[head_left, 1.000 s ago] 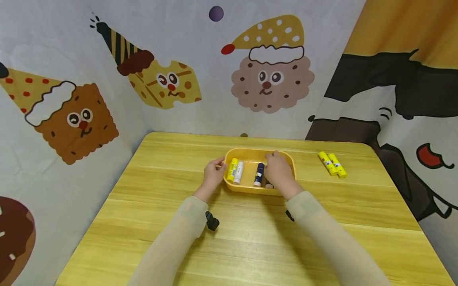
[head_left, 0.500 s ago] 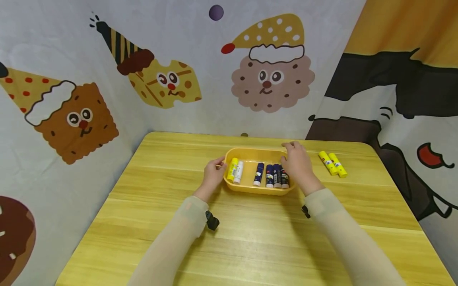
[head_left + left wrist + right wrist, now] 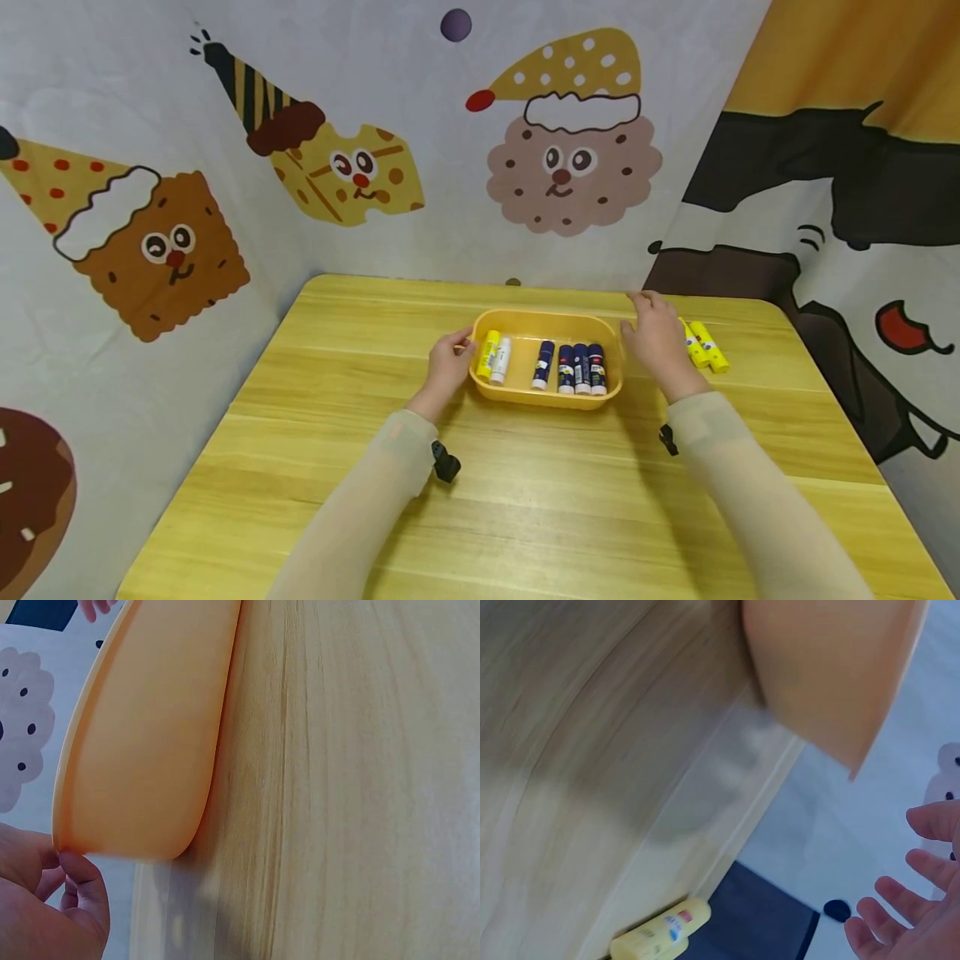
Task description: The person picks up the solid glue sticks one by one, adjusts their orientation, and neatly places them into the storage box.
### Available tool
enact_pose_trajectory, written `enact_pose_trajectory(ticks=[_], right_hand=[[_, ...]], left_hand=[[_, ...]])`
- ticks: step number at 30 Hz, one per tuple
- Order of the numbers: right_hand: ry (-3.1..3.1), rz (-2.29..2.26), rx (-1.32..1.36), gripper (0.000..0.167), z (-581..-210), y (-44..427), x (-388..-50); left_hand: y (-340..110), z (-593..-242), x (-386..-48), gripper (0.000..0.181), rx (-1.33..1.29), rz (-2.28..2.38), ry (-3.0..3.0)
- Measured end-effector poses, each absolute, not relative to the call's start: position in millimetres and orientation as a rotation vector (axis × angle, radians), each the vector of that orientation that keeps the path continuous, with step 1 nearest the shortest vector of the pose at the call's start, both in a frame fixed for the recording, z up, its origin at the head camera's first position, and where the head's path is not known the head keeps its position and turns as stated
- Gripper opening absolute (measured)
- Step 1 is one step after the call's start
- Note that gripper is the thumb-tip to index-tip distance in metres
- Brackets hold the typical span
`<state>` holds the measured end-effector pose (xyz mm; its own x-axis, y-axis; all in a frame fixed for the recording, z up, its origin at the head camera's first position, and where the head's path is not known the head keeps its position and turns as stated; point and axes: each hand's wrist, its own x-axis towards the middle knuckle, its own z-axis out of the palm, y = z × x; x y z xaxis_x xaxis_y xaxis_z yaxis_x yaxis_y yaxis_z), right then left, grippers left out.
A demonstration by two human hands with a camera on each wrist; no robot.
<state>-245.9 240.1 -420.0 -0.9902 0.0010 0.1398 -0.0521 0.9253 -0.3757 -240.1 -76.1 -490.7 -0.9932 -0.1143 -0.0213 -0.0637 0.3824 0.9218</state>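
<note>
An orange-yellow plastic tray (image 3: 547, 400) sits on the wooden table. My left hand (image 3: 448, 368) pinches its left end by the rim; in the left wrist view, thumb and fingers meet at the tray corner. Inside, a yellow glue stick (image 3: 488, 356) and a white glue stick (image 3: 501, 361) lie at the left. Several navy glue sticks (image 3: 582, 368) lie towards the right. My right hand (image 3: 662, 343) hovers just right of the tray, fingers spread, holding nothing. Beyond it, two yellow glue sticks (image 3: 709, 347) lie side by side on the table, one partly hidden by the hand.
The wooden table (image 3: 495, 508) has its back edge against a cloth wall (image 3: 450, 250) with cartoon prints. Another patterned cloth (image 3: 885, 275) hangs along the right side.
My right hand has left the inside of the tray and moved right, towards the two yellow glue sticks. The navy sticks it covered now show. My left hand stays on the rim.
</note>
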Motion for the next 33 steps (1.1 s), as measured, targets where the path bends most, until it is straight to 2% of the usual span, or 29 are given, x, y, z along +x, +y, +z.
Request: enact_pose_trajectory(ticks=[19, 33], right_hand=[[-3.01, 0.514, 0.078, 0.064, -442.6, 299.7, -252.9], [-3.129, 0.47, 0.06, 0.067, -457.5, 333.0, -255.9]], left_hand=[[-76.1, -488.2, -239.4, 0.034, 0.185, -1.691, -2.607], [-76.6, -489.0, -239.5, 0.033, 0.157, -1.682, -2.584]])
